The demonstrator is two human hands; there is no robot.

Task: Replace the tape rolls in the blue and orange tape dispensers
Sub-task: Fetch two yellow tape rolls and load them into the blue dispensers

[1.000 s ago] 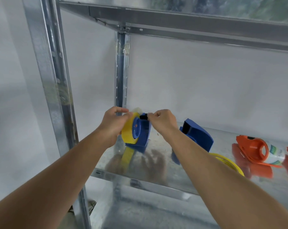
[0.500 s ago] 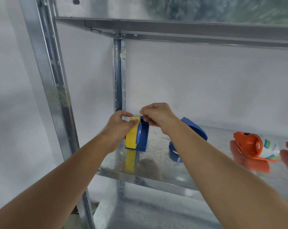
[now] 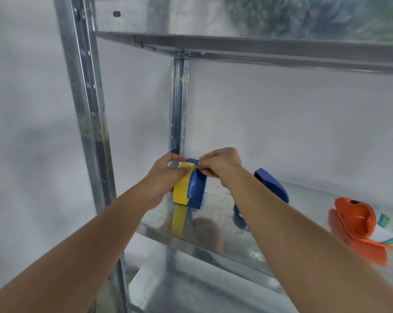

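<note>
A blue tape dispenser half [image 3: 199,190] stands on the metal shelf [image 3: 216,224] with a yellow tape roll [image 3: 182,190] on its hub. My left hand [image 3: 166,177] grips the roll from the left side. My right hand [image 3: 220,164] pinches at the top of the dispenser, where the tape end is; the tape strip itself is too small to make out. The other blue dispenser half [image 3: 273,185] lies just right of my right forearm. An orange dispenser [image 3: 353,219] with a white printed roll [image 3: 388,227] in it lies at the far right.
The shelf's front left post [image 3: 87,123] stands close to my left arm, and the rear post [image 3: 179,105] rises behind my hands. The upper shelf [image 3: 258,48] hangs overhead. A white wall backs the rack.
My hands and the blue dispenser with the yellow roll now sit lower on the shelf surface, with my right fingers closer to the dispenser's top. The view has tilted up.
</note>
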